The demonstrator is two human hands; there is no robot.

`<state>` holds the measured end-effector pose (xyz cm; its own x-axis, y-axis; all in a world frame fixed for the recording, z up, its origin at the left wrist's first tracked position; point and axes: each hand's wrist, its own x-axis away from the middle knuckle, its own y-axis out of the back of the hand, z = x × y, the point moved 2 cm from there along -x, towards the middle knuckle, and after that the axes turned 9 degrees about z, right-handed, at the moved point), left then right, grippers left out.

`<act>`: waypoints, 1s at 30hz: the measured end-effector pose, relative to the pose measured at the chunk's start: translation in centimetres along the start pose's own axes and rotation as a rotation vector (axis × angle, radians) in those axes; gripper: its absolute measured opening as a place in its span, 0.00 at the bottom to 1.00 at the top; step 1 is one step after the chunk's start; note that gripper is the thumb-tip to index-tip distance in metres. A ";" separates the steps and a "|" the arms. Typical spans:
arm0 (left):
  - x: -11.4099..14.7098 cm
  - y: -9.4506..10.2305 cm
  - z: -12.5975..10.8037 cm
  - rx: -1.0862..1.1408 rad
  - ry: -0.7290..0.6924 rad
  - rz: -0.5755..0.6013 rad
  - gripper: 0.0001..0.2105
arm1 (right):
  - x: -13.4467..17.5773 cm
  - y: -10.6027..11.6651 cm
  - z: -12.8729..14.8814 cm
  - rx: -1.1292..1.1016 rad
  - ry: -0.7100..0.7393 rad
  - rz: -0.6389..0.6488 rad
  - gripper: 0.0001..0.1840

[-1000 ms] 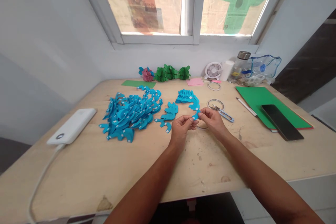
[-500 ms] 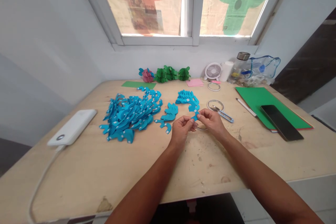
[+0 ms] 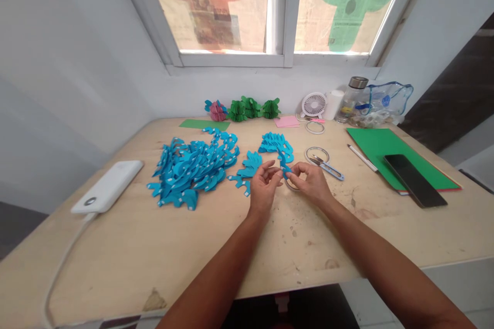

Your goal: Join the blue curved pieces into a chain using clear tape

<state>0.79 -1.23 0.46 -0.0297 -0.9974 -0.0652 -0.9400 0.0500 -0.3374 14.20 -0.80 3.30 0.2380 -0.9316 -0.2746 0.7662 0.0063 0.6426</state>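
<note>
A small blue paper cutout (image 3: 284, 165) is pinched between the thumb and fingers of my right hand (image 3: 313, 184). It stands on edge, and its far end overlaps the fanned row of blue cutouts (image 3: 275, 142) behind it. My left hand (image 3: 264, 187) is just left of the cutout, thumb and fingertips brought together beside it; whatever is between them is too small to make out. A smaller cluster of blue cutouts (image 3: 250, 162) lies beyond my left hand. Farther left is a big heap of blue cutouts (image 3: 193, 167), many bearing small white squares.
Tape rings (image 3: 317, 149), one partly behind my right hand, lie near thread snips (image 3: 328, 168). At right are a white pen (image 3: 362, 158), green sheets (image 3: 370, 139) and a phone (image 3: 415, 180). A white power bank (image 3: 110, 185) with a cable sits left. Folded paper figures (image 3: 250, 108) and a fan (image 3: 314, 105) line the wall.
The blue cutout has turned from lying face-up to edge-on. My left hand has drawn slightly away and lifted its fingers, while my right hand keeps its pinch.
</note>
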 end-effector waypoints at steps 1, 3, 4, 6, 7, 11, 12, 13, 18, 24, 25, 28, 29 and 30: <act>0.0 0.0 0.0 0.004 -0.002 0.000 0.22 | 0.0 0.0 0.1 0.035 0.021 0.000 0.11; 0.0 0.0 0.0 0.014 -0.006 -0.002 0.23 | 0.1 -0.1 0.4 0.098 0.065 -0.001 0.11; 0.0 0.0 0.0 0.019 -0.006 -0.004 0.23 | 0.1 -0.2 0.5 0.126 0.086 0.002 0.11; 0.0 -0.1 -0.1 0.032 -0.005 -0.012 0.22 | 0.2 -0.3 0.5 0.167 0.118 0.011 0.10; 0.0 -0.1 -0.1 0.043 -0.002 -0.016 0.22 | 0.3 -0.4 0.6 0.181 0.130 0.017 0.10; 0.0 -0.1 -0.2 0.123 0.026 -0.026 0.21 | 0.3 -0.5 0.6 0.178 0.154 0.048 0.08; 0.0 -0.1 -0.3 0.147 0.040 -0.027 0.21 | 0.3 -0.5 0.5 0.156 0.153 0.061 0.08; 0.0 -0.1 -0.3 0.170 0.056 -0.029 0.20 | 0.3 -0.5 0.5 0.124 0.150 0.076 0.08; 0.0 0.1 -0.5 0.238 0.131 -0.032 0.17 | 0.1 -0.5 0.2 -0.065 0.078 0.152 0.13; 0.1 0.2 -0.9 0.308 0.147 -0.011 0.13 | 0.1 -0.2 0.1 -0.084 0.015 0.162 0.14; 0.1 0.2 -0.9 0.320 0.146 -0.015 0.13 | 0.0 -0.2 0.1 -0.078 0.003 0.156 0.14; 0.0 0.2 -0.9 0.346 0.141 -0.031 0.10 | 0.1 -0.2 0.1 -0.082 -0.016 0.141 0.13; 0.0 0.1 -0.9 0.349 0.140 -0.039 0.10 | 0.1 -0.2 0.1 -0.089 -0.014 0.139 0.13; 0.0 0.1 -0.9 0.348 0.139 -0.048 0.10 | 0.1 -0.2 0.1 -0.098 -0.010 0.142 0.13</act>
<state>0.39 -1.26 1.29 -0.0571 -0.9953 0.0787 -0.7705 -0.0062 -0.6374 13.99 -0.91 3.19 0.3420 -0.9226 -0.1784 0.7799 0.1728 0.6015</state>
